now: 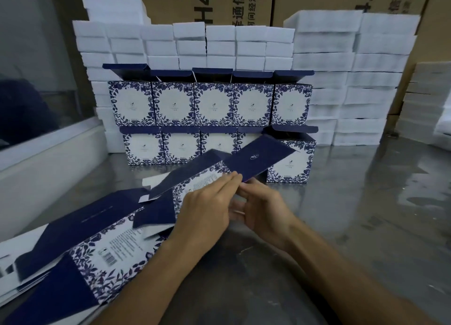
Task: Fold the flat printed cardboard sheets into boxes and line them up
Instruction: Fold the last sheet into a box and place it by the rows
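A flat blue-and-white printed cardboard sheet (253,157) is lifted at the table's middle, its dark blue flap pointing up and right. My left hand (205,210) lies on its printed side with straight fingers. My right hand (263,207) holds the sheet's near edge from underneath, fingers curled. A pile of more flat sheets (80,249) lies at the left front. Folded boxes (212,105) with open lids stand in two stacked rows behind, the lower row (180,146) on the table; the rightmost lower box (296,163) stands a little forward.
White foam blocks (341,63) are stacked high behind and to the right of the boxes. Brown cartons (305,0) stand at the back. A white ledge (48,149) runs along the left. The metal table (353,215) shines at the right front.
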Tool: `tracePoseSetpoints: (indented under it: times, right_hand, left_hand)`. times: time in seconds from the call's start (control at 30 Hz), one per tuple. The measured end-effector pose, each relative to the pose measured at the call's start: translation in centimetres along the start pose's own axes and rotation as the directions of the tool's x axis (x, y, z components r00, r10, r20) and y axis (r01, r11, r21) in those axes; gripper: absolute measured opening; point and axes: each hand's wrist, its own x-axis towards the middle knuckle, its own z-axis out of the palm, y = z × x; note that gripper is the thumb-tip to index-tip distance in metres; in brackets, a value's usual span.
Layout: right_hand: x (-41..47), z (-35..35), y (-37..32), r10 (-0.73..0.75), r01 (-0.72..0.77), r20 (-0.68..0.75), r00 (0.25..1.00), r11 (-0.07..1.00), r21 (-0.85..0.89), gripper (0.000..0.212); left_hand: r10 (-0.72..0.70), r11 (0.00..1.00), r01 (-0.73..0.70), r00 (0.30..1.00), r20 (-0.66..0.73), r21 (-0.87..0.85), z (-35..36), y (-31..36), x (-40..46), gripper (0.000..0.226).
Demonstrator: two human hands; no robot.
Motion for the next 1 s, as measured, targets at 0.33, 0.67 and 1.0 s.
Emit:
tracePoseSetpoints:
  times: [0.33,0.67,1.0]
  right_hand:
    - [1.4,-2.1,-0.6,-0.415,0.233,-0.547,0.727,0.898,-0.372,0.013]
    - [0.3,-7.3,-3.4,-0.700,0.309,-0.629,0.339,0.714,-0.628,0.004]
    - [0.7,-7.9,-3.3,-0.564,0.244,-0.662,0.494,0.821,-0.517,0.021]
  left_hand:
    - [-0.024,0.994,0.028,0.999,0.038,-0.105,0.1,-1.5,-0.7,0.045]
    - [-0.360,0.921,0.388,0.807,0.468,0.040,-0.5,-6.4,-2.0,0.085]
    - [-0.564,0.826,0.557,0.819,0.107,0.086,0.0,-9.4,-3.4,0.051]
